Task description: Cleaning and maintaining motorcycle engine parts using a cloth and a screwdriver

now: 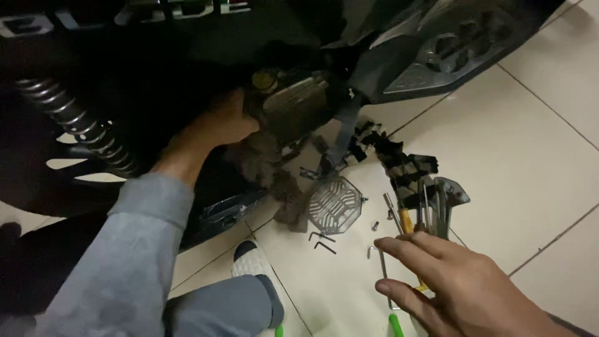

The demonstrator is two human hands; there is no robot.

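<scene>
My left hand (215,128), in a grey sleeve, reaches into the dark underside of a scooter and rests against a metal engine part (293,103); its fingers are hidden, so a grip cannot be made out. My right hand (462,290) hovers low over the tiled floor with its fingers spread and holds nothing. Its fingertips are nearest a bent metal hex key (382,262) and a yellow-handled tool (405,219). A grey vented cover (334,204) lies on the floor between my hands.
A coil shock absorber (75,122) runs along the left. The scooter's footboard (455,50) overhangs the top right. Small hex keys (323,240), a screw (375,226), a checkered cloth (399,165) and a grey plastic part (450,193) lie on the tiles. My foot (253,265) is below.
</scene>
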